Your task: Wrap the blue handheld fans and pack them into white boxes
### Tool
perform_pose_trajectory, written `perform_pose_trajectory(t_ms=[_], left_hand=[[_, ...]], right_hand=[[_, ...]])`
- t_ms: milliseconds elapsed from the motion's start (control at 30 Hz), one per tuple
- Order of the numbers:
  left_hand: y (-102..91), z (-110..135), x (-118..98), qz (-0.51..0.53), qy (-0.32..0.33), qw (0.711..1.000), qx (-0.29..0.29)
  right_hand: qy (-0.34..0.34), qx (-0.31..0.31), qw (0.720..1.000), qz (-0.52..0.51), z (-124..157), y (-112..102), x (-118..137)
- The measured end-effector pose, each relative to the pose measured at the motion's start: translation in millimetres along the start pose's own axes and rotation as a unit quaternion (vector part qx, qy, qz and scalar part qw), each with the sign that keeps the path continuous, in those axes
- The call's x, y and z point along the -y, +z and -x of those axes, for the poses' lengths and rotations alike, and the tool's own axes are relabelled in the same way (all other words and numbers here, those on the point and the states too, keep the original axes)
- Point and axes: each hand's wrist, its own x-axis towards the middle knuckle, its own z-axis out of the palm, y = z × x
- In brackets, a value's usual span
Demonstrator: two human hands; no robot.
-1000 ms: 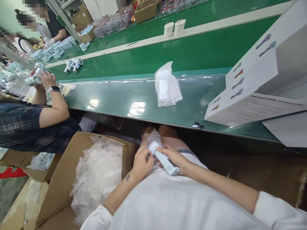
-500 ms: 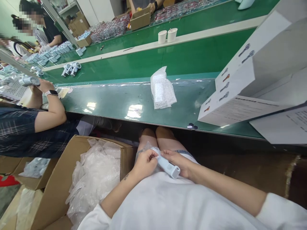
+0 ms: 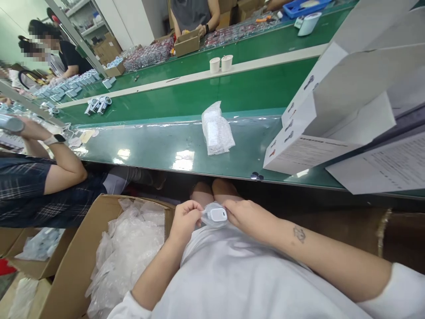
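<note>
Above my lap is a light blue handheld device [image 3: 219, 215], its flat end with a small dark slot turned toward me. A clear plastic bag [image 3: 207, 212] lies around it. My left hand [image 3: 185, 220] pinches the bag's edge on the left, thumb against forefinger. From the right, my right hand [image 3: 249, 218] is closed on the device's side, its fingertips partly hidden behind it. The far end of the device is out of sight. On the bench ahead lies a bubble-wrapped package [image 3: 217, 129].
An open carton [image 3: 75, 257] of clear bags [image 3: 133, 239] stands at my left. White printed boxes [image 3: 299, 153] stand open on the bench's right. Two paper cups [image 3: 226, 63] sit on the divider. A co-worker's arm [image 3: 66, 155] is at left; another person [image 3: 195, 17] works across the bench.
The device has turned from lying slanted to pointing its end at me, and the bag now surrounds that end. My right hand has rolled over, back upward. The view has shifted slightly.
</note>
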Motion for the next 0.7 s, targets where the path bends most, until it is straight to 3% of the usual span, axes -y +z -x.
perform_pose_trajectory(t_ms=[67,233,300,400,433,500,567,667,700], left_hand=[[-2.7,5,-14,0.014,0.029,0.999,0.005],[-20.3,7,-44,0.085,0.150,0.985,-0.033],[-26.1,5,-46,0.113,0.102,0.988,-0.004],[-32.8,5,-44,0.167,-0.036,0.982,0.077],[-35.1,5,-44,0.179,-0.059,0.978,0.089],[-39.4,3,-49,0.182,-0.045,0.979,0.079],[-41.5,-9,-59,0.145,0.007,0.988,0.048],[-36.4,-54,-81,0.062,0.105,0.992,-0.019],[-32.0,-75,-87,0.039,0.131,0.990,-0.045]], right_hand=[[-0.006,-0.039,0.999,-0.013,3,-14,10],[-0.087,-0.074,0.961,-0.252,0,-32,32],[-0.141,-0.085,0.945,-0.281,-6,-32,45],[-0.279,-0.115,0.924,-0.234,-19,-28,65],[-0.337,-0.118,0.910,-0.211,-24,-29,70],[-0.407,-0.134,0.884,-0.186,-35,-36,74],[-0.368,-0.222,0.885,-0.181,-51,-52,69],[-0.161,-0.408,0.894,-0.097,-89,-82,51],[-0.090,-0.409,0.906,-0.054,-104,-91,44]])
